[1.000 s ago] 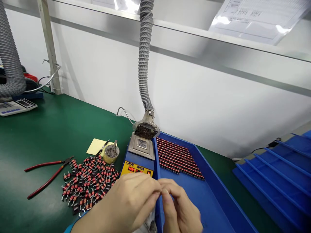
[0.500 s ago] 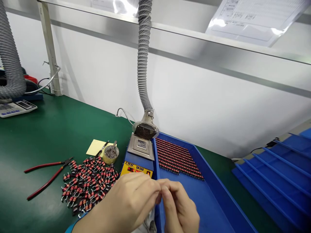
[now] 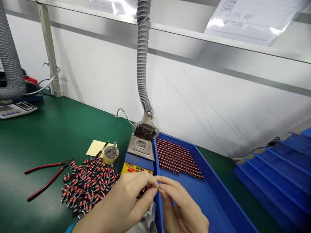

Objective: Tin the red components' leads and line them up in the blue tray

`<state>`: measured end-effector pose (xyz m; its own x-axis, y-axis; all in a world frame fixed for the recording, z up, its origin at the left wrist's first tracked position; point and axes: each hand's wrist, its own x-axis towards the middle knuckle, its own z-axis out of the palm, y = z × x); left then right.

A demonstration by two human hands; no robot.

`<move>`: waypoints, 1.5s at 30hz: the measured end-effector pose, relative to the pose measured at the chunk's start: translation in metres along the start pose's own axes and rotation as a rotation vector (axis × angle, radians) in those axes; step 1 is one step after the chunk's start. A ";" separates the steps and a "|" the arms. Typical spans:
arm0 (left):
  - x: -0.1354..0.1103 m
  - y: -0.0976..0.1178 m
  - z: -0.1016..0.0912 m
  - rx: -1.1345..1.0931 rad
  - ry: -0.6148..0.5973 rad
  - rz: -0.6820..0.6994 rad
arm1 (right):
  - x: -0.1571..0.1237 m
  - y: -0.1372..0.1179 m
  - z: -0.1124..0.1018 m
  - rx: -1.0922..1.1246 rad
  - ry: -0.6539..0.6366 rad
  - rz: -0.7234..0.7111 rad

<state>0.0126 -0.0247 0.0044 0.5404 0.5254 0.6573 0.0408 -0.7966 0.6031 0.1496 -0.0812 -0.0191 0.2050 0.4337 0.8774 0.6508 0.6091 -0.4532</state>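
Note:
Both hands meet in front of the solder pot (image 3: 140, 150), over the near wall of the blue tray (image 3: 218, 207). My left hand (image 3: 128, 200) is closed, and a bit of a small red-and-black component (image 3: 143, 191) shows between its fingers. My right hand (image 3: 181, 205) pinches a thin copper-coloured wire end (image 3: 159, 187) at the left fingertips. Most of the held part is hidden by the fingers. Left of the hands lies a loose pile of red-and-black components (image 3: 88, 184) with bent silvery leads. Neat rows of similar components (image 3: 178, 158) fill the tray's far end.
Red-handled pliers (image 3: 50, 176) lie open left of the pile. Behind it stand a round tin (image 3: 110, 154) of grey matter and a yellow notepad (image 3: 97, 147) with a pen. A fume hose (image 3: 143, 64) hangs above the pot. Blue stacked trays (image 3: 279, 181) are at right.
My right hand has shifted slightly right and turned, and the fingertips have opened up enough to show the wire end. The left fingers have spread a little, revealing part of the component.

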 end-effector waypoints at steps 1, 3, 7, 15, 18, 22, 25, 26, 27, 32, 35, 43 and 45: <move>0.000 -0.002 0.002 0.063 0.027 0.087 | -0.001 -0.002 0.001 0.046 -0.015 0.115; 0.000 -0.005 0.006 0.217 0.064 0.241 | -0.001 -0.004 0.002 0.291 -0.101 0.464; 0.001 -0.006 0.006 0.254 0.100 0.280 | 0.002 0.000 -0.003 0.792 -0.210 0.790; 0.001 0.003 0.000 -0.002 0.061 0.068 | 0.003 0.005 -0.006 0.277 -0.074 0.227; 0.002 -0.001 0.005 0.069 0.071 0.141 | 0.000 0.001 0.000 0.210 -0.033 0.231; 0.001 -0.007 0.010 0.290 0.082 0.295 | -0.002 -0.002 0.003 0.554 -0.063 0.752; 0.000 -0.006 0.008 0.243 0.067 0.253 | -0.001 0.001 -0.001 0.847 -0.196 0.932; 0.000 -0.005 0.006 0.158 0.052 0.195 | 0.000 0.003 -0.003 0.861 -0.201 0.877; 0.000 -0.003 0.003 0.057 0.031 0.118 | 0.001 0.004 -0.005 0.820 -0.185 0.778; 0.000 0.004 -0.006 -0.323 -0.127 -0.280 | 0.005 0.006 -0.007 0.440 -0.167 0.332; 0.002 0.005 -0.008 -0.406 -0.187 -0.370 | 0.004 0.003 -0.004 0.436 -0.120 0.223; 0.007 0.003 -0.011 -0.470 -0.211 -0.437 | 0.011 0.005 -0.015 0.457 0.178 0.417; 0.005 -0.001 -0.010 -0.590 -0.170 -0.459 | 0.012 0.008 -0.016 0.447 0.144 0.442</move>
<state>0.0067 -0.0185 0.0121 0.7017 0.6733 0.2331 -0.1375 -0.1930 0.9715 0.1688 -0.0818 -0.0098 0.5003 0.6325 0.5913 0.1214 0.6249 -0.7712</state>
